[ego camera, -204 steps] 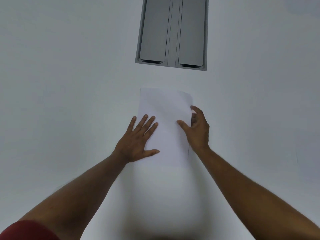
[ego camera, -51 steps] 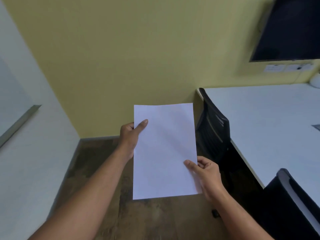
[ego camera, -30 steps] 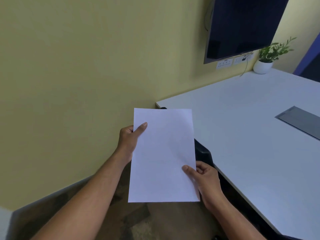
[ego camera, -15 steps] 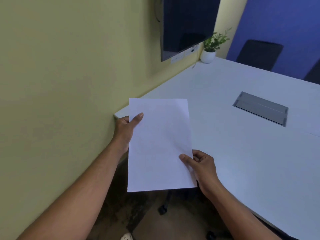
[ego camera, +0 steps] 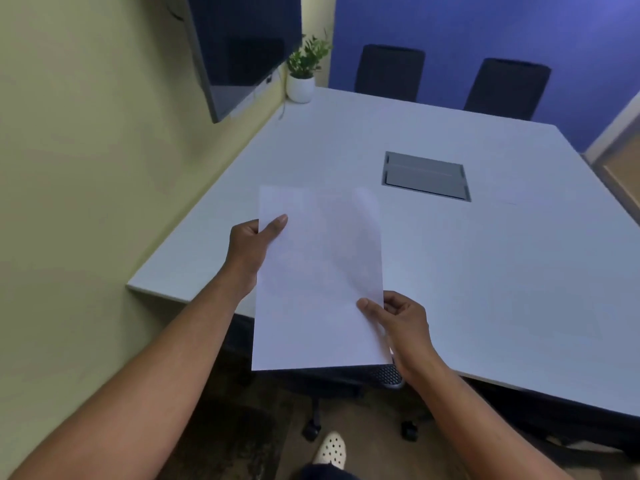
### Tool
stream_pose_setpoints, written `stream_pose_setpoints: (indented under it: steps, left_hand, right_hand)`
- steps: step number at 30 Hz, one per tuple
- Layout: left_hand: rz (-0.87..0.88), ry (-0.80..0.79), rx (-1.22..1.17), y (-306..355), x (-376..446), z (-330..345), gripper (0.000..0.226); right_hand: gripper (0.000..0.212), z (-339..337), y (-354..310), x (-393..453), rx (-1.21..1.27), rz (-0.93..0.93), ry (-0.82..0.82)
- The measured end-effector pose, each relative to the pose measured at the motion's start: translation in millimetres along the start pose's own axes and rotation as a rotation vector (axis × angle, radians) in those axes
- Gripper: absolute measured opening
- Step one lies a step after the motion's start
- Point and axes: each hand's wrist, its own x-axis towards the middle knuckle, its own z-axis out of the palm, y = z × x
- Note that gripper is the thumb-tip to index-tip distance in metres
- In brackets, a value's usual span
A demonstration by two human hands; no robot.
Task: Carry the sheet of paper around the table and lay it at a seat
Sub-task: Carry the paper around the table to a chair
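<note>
A blank white sheet of paper (ego camera: 318,278) is held up in the air over the near left corner of a large white table (ego camera: 485,271). My left hand (ego camera: 251,247) pinches its left edge near the top, thumb lying on the face. My right hand (ego camera: 398,323) pinches the lower right edge, thumb on top and fingers curled behind. A black office chair (ego camera: 346,382) is tucked under the table edge just below the sheet, mostly hidden by it.
A grey cable hatch (ego camera: 426,176) is set in the table's middle. A potted plant (ego camera: 303,74) stands at the far left corner under a wall screen (ego camera: 242,46). Two black chairs (ego camera: 389,72) (ego camera: 507,88) stand at the far side. The yellow wall (ego camera: 86,168) is close on my left.
The view has swung right along the table's corner, so the whole table and the far chairs now show. Both hands keep the same hold on the sheet, now over the table's near edge.
</note>
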Motion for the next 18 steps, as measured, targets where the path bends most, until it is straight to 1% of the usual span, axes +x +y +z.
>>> stream_pose_setpoints:
  steps: [2,4,6,9,11,13,15,18]
  left_hand:
    - [-0.016,-0.041,0.001,2,15,9,0.048]
    - [-0.037,-0.058,0.005,-6,28,14,0.049]
    - [-0.072,-0.082,0.053,-8,53,23,0.040]
    - [-0.087,-0.094,0.152,-10,75,19,0.034]
    - [-0.098,-0.113,0.166,-12,85,15,0.024]
    - [-0.113,-0.144,0.181,-15,92,11,0.023]
    - [-0.161,-0.223,0.219,-22,105,9,0.029]
    - [-0.256,-0.338,0.321,-34,123,5,0.048]
  right_hand:
    - [0.019,-1,1,16,0.031,0.005,0.015]
    - [0.017,-1,5,26,0.046,0.006,0.037]
    - [0.014,-2,9,53,0.062,0.035,0.061]
    - [0.014,2,15,79,0.054,0.055,0.075]
    - [0.016,4,15,92,0.043,0.066,0.081]
    - [0.016,6,16,101,0.028,0.072,0.093]
    - [0.016,7,19,117,0.019,0.101,0.108]
    - [0.015,8,23,137,0.016,0.141,0.143]
